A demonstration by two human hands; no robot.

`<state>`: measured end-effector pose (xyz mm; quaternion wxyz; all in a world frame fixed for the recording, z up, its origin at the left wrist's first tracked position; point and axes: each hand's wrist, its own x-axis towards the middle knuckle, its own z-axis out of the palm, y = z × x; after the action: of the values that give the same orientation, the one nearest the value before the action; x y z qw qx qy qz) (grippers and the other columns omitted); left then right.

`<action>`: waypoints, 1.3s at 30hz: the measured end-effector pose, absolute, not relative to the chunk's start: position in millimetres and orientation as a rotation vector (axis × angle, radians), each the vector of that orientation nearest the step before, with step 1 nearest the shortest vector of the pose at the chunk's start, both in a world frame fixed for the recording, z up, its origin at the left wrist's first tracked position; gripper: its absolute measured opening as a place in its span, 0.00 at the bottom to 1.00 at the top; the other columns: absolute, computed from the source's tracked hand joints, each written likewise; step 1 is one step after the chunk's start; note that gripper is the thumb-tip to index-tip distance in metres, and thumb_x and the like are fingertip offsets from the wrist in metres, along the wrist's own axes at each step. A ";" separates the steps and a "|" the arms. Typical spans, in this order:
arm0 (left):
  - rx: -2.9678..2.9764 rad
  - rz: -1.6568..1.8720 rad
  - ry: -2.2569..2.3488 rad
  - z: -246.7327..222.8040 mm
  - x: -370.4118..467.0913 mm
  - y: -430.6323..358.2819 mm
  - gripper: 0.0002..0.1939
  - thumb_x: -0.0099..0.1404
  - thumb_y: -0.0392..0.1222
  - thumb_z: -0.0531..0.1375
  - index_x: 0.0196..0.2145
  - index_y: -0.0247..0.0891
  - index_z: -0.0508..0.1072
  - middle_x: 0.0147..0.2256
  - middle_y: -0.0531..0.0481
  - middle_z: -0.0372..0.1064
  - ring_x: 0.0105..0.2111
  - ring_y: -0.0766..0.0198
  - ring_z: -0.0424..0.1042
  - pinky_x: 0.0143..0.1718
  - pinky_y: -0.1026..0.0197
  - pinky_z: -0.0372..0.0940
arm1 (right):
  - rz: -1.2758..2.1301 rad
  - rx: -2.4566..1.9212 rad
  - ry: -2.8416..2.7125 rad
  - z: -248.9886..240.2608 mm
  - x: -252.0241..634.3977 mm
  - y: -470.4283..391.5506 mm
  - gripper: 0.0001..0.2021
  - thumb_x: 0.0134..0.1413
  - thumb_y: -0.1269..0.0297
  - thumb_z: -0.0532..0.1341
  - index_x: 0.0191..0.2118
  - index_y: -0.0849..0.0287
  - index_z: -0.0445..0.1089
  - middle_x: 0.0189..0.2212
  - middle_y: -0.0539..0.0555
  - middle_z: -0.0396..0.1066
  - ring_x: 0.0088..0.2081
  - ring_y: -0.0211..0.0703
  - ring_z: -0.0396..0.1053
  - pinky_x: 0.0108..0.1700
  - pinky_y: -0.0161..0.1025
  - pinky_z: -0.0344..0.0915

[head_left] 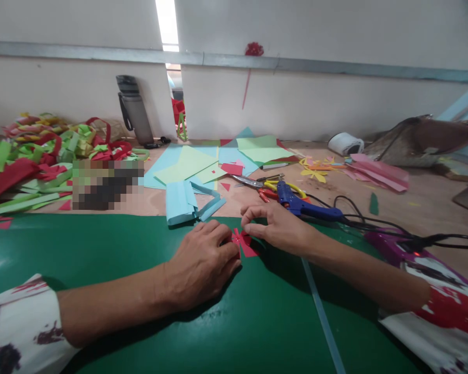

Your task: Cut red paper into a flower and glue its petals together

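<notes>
A small red paper flower [237,238] with narrow petals lies on the green mat, between my hands. My left hand [208,259] is closed at its left side, fingertips holding the paper against the mat. Over the flower's upper right edge, my right hand [271,226] has its thumb and forefinger curled together in a pinch; whatever is between those fingertips is too small to make out. Just beyond the right hand rests a blue glue gun [306,205], with scissors [249,181] beside it. A folded light-blue paper piece [181,202] sits past my left hand.
Green and red paper strips [42,156] are heaped at the left. A grey bottle [136,114] stands by the wall. Coloured sheets [191,163] lie at the back. Black cables run to a purple power strip [390,246] at right, near pink paper [380,174] and a bag [413,140].
</notes>
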<state>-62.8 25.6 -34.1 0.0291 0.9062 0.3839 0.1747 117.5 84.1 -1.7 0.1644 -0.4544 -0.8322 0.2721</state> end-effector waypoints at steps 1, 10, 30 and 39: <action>2.795 0.536 1.184 -34.0 -62.8 25.8 0.13 0.65 0.43 0.50 0.35 0.36 0.72 0.35 0.44 0.65 0.36 0.59 0.61 0.38 0.55 0.59 | 0.751 -1.281 -2.377 -1.5 118.7 82.2 0.06 0.47 0.72 0.58 0.24 0.59 0.70 0.33 0.52 0.74 0.45 0.46 0.68 0.49 0.40 0.59; 2.802 0.518 1.196 -32.4 -62.1 26.0 0.12 0.65 0.42 0.51 0.35 0.37 0.72 0.35 0.44 0.65 0.35 0.60 0.62 0.37 0.56 0.59 | 0.002 -1.024 -2.607 -10.4 136.6 65.7 0.12 0.51 0.77 0.54 0.37 0.59 0.73 0.45 0.62 0.69 0.53 0.55 0.59 0.53 0.55 0.51; 2.653 1.114 1.103 -33.8 -75.2 29.4 0.10 0.64 0.32 0.52 0.42 0.34 0.68 0.36 0.46 0.68 0.36 0.65 0.67 0.37 0.62 0.64 | -0.692 -0.641 -2.883 -14.2 133.1 39.0 0.08 0.53 0.76 0.55 0.28 0.63 0.70 0.22 0.56 0.68 0.24 0.46 0.63 0.25 0.41 0.53; 2.809 0.817 1.304 -39.3 -82.0 33.2 0.10 0.66 0.37 0.50 0.39 0.37 0.71 0.38 0.46 0.68 0.35 0.62 0.67 0.36 0.60 0.65 | -0.916 -0.633 -2.821 -18.2 134.3 50.4 0.08 0.52 0.78 0.54 0.28 0.63 0.68 0.20 0.55 0.67 0.23 0.45 0.62 0.25 0.40 0.51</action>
<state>-82.0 33.2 -39.3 -0.0306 0.8767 0.4069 0.2549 134.3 50.4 -18.2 0.0543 -0.2084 -0.9288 -0.3017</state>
